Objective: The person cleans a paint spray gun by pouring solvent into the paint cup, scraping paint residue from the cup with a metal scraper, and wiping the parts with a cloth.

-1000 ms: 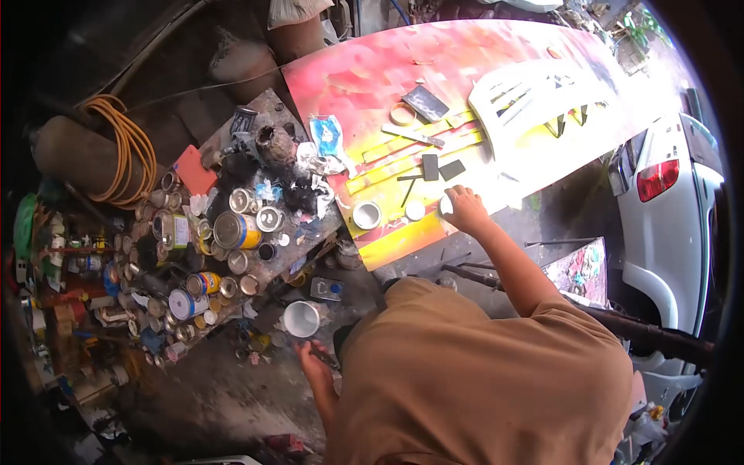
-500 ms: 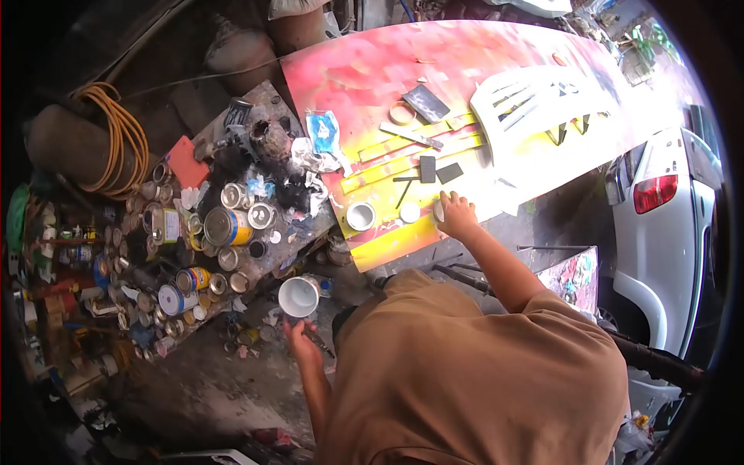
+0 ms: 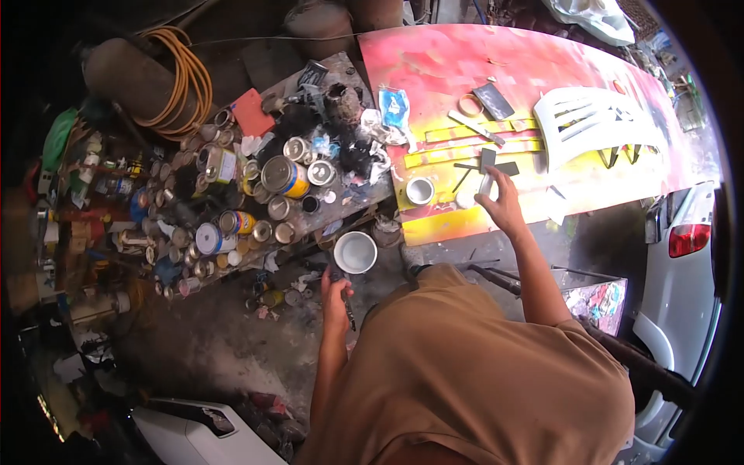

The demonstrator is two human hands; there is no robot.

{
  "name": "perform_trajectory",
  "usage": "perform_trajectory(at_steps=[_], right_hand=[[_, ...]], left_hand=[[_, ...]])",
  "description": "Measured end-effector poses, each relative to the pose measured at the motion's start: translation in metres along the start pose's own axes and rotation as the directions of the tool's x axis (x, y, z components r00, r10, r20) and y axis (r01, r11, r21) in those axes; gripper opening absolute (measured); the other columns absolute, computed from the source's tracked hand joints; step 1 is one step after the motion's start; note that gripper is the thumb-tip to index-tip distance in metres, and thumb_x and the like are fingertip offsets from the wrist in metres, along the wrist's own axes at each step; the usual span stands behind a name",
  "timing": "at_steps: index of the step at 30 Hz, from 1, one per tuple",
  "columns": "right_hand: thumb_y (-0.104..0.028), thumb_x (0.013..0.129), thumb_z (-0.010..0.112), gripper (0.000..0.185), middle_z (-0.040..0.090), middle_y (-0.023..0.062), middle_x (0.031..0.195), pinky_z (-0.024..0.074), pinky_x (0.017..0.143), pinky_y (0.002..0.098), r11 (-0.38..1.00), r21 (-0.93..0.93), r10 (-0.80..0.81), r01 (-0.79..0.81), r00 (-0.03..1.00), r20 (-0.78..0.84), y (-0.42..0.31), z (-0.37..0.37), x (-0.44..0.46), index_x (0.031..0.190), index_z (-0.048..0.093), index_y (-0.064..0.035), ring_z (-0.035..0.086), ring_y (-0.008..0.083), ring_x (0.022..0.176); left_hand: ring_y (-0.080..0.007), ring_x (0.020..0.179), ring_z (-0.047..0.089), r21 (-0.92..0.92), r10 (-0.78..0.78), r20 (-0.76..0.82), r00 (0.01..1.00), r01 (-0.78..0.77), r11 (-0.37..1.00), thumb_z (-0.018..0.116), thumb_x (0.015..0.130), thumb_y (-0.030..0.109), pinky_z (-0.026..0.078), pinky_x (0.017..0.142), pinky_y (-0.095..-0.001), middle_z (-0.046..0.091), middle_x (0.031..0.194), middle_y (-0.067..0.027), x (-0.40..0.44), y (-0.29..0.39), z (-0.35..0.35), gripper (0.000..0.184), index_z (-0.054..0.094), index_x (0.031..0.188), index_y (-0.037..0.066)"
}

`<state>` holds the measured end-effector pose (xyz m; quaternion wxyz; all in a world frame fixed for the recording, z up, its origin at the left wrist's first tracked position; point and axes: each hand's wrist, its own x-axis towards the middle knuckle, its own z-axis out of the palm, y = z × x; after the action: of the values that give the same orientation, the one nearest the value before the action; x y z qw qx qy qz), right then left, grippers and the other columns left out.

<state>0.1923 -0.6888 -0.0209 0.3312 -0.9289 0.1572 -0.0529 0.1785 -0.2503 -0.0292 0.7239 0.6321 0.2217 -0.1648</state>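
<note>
My left hand [image 3: 335, 304] is closed around the dark grip of what looks like a spray gun [image 3: 351, 316]. A round white cup [image 3: 356, 253], open at the top and pale inside, sits above that hand. Over the near edge of the painted board, my right hand [image 3: 502, 203] pinches a small whitish piece [image 3: 486, 184] whose kind I cannot make out. Close to those fingers lie a flat white disc [image 3: 465, 199], a dark block [image 3: 487, 160] and a dark flat pad [image 3: 508, 168]. A white cup [image 3: 420, 191] stands left of them on the board.
The red and yellow board [image 3: 442, 58] carries a white grille-like panel [image 3: 597, 116], yellow strips [image 3: 473, 153] and a tape roll [image 3: 470, 105]. Crowded paint cans [image 3: 285, 177] fill the left bench. A white car [image 3: 682, 287] stands at right; a white panel [image 3: 182, 434] lies low left.
The view has swung, so the scene sits farther right. My right hand has raised the whitish piece and moved nearer the dark block. My left hand keeps its grip on the spray gun.
</note>
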Motion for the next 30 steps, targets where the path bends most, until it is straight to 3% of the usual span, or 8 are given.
perform_trajectory(at_steps=[2, 4, 6, 8, 12, 22, 26, 30], right_hand=[[-0.020, 0.078, 0.076, 0.070, 0.056, 0.0186, 0.129, 0.0380, 0.108, 0.0449, 0.937, 0.343, -0.059, 0.067, 0.998, -0.033, -0.064, 0.006, -0.015, 0.138, 0.043, -0.0058, 0.051, 0.0315, 0.124], [-0.013, 0.074, 0.079, 0.064, 0.055, 0.0179, 0.130, 0.0386, 0.107, 0.0416, 0.887, 0.452, -0.143, 0.089, 0.986, 0.087, -0.138, 0.003, -0.044, 0.129, 0.045, -0.0039, 0.050, 0.0301, 0.126], [-0.015, 0.073, 0.081, 0.059, 0.054, 0.0176, 0.131, 0.0376, 0.109, 0.0421, 0.677, 0.732, -0.177, -0.075, 0.949, 0.260, -0.193, 0.016, -0.081, 0.119, 0.045, -0.0043, 0.050, 0.0312, 0.127], [-0.019, 0.072, 0.083, 0.058, 0.053, 0.0172, 0.133, 0.0313, 0.114, 0.0507, 0.732, 0.620, -0.489, 0.283, 0.851, 0.189, -0.216, 0.039, -0.103, 0.113, 0.044, -0.0062, 0.049, 0.0327, 0.128], [-0.031, 0.072, 0.084, 0.061, 0.052, 0.0161, 0.135, 0.0198, 0.116, 0.0614, 0.729, 0.472, -0.631, 0.495, 0.753, 0.185, -0.233, 0.071, -0.151, 0.112, 0.044, -0.0090, 0.049, 0.0353, 0.128], [-0.034, 0.083, 0.075, 0.054, 0.044, 0.0172, 0.145, 0.0212, 0.116, 0.0595, 0.714, 0.403, -0.672, 0.572, 0.722, 0.165, -0.260, 0.093, -0.223, 0.120, 0.046, -0.0081, 0.041, 0.0360, 0.136], [-0.046, 0.088, 0.065, 0.059, 0.041, 0.0159, 0.149, 0.0230, 0.116, 0.0585, 0.717, 0.197, -0.696, 0.668, 0.673, 0.250, -0.274, 0.084, -0.227, 0.131, 0.049, -0.0085, 0.038, 0.0358, 0.138], [-0.043, 0.091, 0.062, 0.053, 0.043, 0.0150, 0.149, 0.0274, 0.114, 0.0571, 0.562, 0.090, -0.807, 0.822, 0.521, 0.278, -0.297, 0.090, -0.227, 0.133, 0.054, -0.0118, 0.043, 0.0361, 0.134]], left_hand=[[-0.0118, 0.079, 0.056, 0.020, -0.044, 0.046, 0.998, 0.043, 0.999, 0.054, 0.089, 0.017, 0.047, 0.068, -0.0259, 0.059, 0.096, -0.0037, -0.007, -0.002, -0.015, 0.057, 0.044, 0.143, 0.003], [-0.0107, 0.071, 0.055, 0.056, -0.062, 0.077, 0.995, 0.058, 0.997, 0.054, 0.091, 0.020, 0.047, 0.065, -0.0245, 0.059, 0.086, -0.0027, -0.021, 0.000, -0.027, 0.057, 0.044, 0.144, 0.003], [-0.0108, 0.072, 0.055, 0.086, -0.090, 0.146, 0.985, 0.078, 0.993, 0.053, 0.092, 0.020, 0.047, 0.065, -0.0245, 0.059, 0.087, -0.0032, -0.035, -0.003, -0.046, 0.055, 0.045, 0.143, 0.002], [-0.0112, 0.073, 0.056, 0.083, -0.121, 0.177, 0.977, 0.108, 0.991, 0.053, 0.092, 0.021, 0.047, 0.065, -0.0247, 0.059, 0.088, -0.0037, -0.051, -0.004, -0.060, 0.055, 0.044, 0.143, 0.001], [-0.0118, 0.075, 0.056, 0.085, -0.082, 0.205, 0.975, 0.066, 0.994, 0.051, 0.093, 0.022, 0.047, 0.064, -0.0251, 0.060, 0.092, -0.0047, -0.078, -0.013, -0.086, 0.055, 0.044, 0.144, 0.000], [-0.0116, 0.079, 0.056, 0.044, -0.093, 0.264, 0.960, 0.085, 0.995, 0.052, 0.092, 0.023, 0.046, 0.064, -0.0250, 0.059, 0.096, -0.0044, -0.120, -0.019, -0.132, 0.054, 0.046, 0.141, 0.002], [-0.0109, 0.079, 0.055, 0.133, -0.077, 0.191, 0.978, 0.052, 0.990, 0.054, 0.091, 0.025, 0.046, 0.066, -0.0246, 0.059, 0.097, -0.0031, -0.123, -0.021, -0.145, 0.055, 0.046, 0.141, 0.004], [-0.0095, 0.078, 0.053, 0.196, -0.043, 0.208, 0.977, 0.001, 0.981, 0.055, 0.091, 0.024, 0.044, 0.065, -0.0233, 0.057, 0.094, -0.0014, -0.125, -0.024, -0.152, 0.055, 0.046, 0.142, 0.005]])
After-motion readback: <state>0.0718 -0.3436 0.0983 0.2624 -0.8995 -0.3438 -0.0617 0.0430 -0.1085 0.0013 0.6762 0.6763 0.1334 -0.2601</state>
